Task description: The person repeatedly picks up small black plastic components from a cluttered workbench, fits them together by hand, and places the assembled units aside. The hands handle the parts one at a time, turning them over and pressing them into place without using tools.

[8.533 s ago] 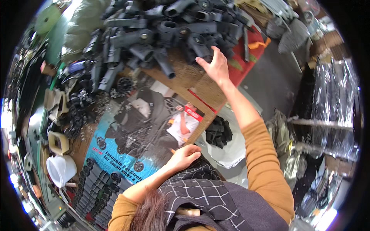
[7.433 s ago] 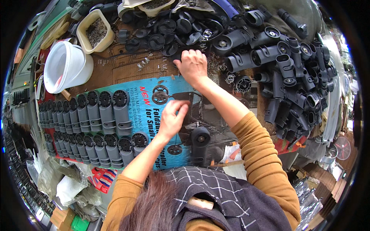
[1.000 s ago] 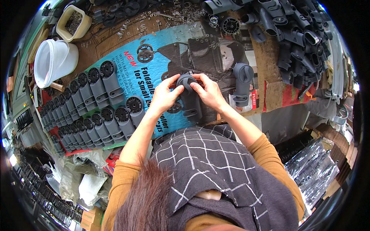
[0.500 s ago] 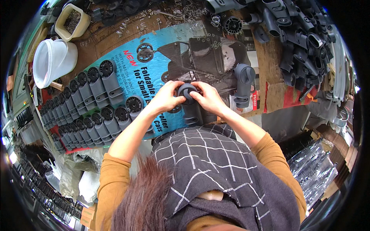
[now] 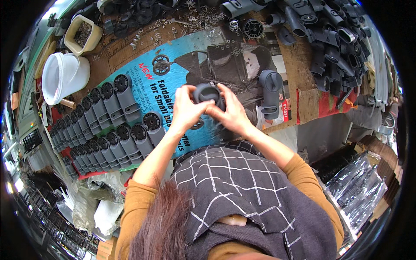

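Both my hands are around a dark grey plastic joint piece (image 5: 207, 92) with a round, ridged cap facing up, over the printed sheet. My left hand (image 5: 187, 108) grips its left side, thumb across the near edge of the cap. From the right, my right hand (image 5: 232, 113) curls round it, fingers at the far right side. The lower body of the piece is mostly hidden by my hands and blurred. A similar grey joint piece (image 5: 271, 95) with a round cap lies to the right, apart from my hands.
Rows of grey pieces with black discs (image 5: 125, 97) stand at left. A white bucket (image 5: 65, 80) and cream tub (image 5: 71, 43) are behind them. Small rings (image 5: 203, 15) and a black spoked disc (image 5: 253, 28) lie at the back. Grey tubular parts (image 5: 333, 47) are heaped at far right.
The joint piece has tilted and shifted slightly left; its body, which pointed toward me, is now mostly hidden. My right hand has moved lower around it. The whole view has shifted a little.
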`<state>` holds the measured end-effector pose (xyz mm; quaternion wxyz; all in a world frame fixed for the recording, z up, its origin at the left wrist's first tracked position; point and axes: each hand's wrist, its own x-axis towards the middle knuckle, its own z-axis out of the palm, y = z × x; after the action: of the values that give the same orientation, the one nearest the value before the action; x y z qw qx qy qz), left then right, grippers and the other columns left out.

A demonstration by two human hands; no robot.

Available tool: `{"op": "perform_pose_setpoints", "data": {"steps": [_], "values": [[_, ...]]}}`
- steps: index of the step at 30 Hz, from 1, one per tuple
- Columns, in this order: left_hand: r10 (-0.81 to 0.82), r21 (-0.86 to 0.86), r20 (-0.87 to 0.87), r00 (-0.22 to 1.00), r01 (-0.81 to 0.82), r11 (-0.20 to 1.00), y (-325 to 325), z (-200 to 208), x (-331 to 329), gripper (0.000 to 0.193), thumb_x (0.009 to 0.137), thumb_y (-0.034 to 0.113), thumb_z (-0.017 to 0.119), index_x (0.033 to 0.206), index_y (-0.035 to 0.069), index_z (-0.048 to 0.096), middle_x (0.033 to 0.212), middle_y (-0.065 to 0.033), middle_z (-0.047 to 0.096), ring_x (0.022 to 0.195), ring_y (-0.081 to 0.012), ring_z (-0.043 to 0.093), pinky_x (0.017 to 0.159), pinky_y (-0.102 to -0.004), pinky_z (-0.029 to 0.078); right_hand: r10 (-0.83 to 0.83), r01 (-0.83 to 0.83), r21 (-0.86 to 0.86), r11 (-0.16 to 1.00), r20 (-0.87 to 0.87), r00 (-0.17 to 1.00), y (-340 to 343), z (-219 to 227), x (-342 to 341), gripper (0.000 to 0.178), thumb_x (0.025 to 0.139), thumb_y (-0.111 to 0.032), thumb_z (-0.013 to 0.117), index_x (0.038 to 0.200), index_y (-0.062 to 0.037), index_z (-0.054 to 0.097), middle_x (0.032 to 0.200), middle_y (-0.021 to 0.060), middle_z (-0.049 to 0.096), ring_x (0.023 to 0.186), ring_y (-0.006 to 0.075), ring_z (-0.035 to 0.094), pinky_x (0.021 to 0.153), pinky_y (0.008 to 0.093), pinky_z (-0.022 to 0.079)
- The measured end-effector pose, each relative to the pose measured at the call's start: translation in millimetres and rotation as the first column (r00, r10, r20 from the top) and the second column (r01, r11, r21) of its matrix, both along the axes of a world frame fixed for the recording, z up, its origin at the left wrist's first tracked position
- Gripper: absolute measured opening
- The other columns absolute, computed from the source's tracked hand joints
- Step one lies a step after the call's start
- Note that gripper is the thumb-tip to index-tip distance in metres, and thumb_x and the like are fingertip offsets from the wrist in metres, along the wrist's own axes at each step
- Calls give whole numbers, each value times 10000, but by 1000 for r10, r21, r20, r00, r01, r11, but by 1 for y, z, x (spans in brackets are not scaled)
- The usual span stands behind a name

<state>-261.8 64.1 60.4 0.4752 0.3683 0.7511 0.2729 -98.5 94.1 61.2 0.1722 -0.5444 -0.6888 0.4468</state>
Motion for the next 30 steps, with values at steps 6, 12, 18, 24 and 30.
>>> {"op": "perform_pose_setpoints", "data": {"steps": [6, 12, 18, 24, 30], "values": [[42, 542, 304, 952, -209, 814, 8, 30, 2, 796, 851, 691, 489, 1192, -26, 538, 1105, -103, 587, 976, -167, 547, 871, -315, 437, -251, -111, -600, 792, -486, 837, -13, 62, -2, 574, 789, -377, 696, 1184, -12, 494, 899, 97, 625, 804, 157, 609, 722, 325, 503], [105, 359, 521, 847, -329, 874, 5, 47, 6, 808, 878, 712, 381, 1159, -25, 558, 1019, -72, 628, 944, -156, 565, 846, -297, 432, -169, -113, -479, 870, -507, 845, -16, 85, -4, 538, 794, -359, 687, 1161, -17, 493, 874, 97, 626, 770, 145, 606, 703, 303, 499], [289, -32, 831, 476, -479, 877, 6, 62, 10, 629, 955, 592, 350, 1059, 31, 617, 1012, -93, 660, 935, -194, 621, 867, -338, 477, -105, -97, -420, 902, -433, 895, -23, 86, 4, 547, 778, -362, 688, 1145, -11, 485, 839, 133, 649, 770, 200, 642, 701, 336, 502], [234, 152, 769, 595, -525, 837, -2, 52, 22, 548, 977, 509, 363, 1029, 23, 612, 948, -83, 655, 871, -195, 621, 817, -325, 484, -142, 78, -227, 971, -281, 949, -11, 83, 8, 594, 816, -524, 618, 1107, -20, 502, 905, 140, 556, 858, 258, 556, 781, 396, 435], [164, 210, 712, 682, -431, 878, -8, 52, 39, 535, 1001, 433, 342, 1055, -29, 607, 920, -77, 645, 802, -146, 595, 758, -271, 467, 106, -32, 511, 859, -117, 987, 9, 67, 8, 369, 948, -371, 489, 707, -94, 521, 683, 71, 530, 709, 289, 477, 710, 402, 364]]}}
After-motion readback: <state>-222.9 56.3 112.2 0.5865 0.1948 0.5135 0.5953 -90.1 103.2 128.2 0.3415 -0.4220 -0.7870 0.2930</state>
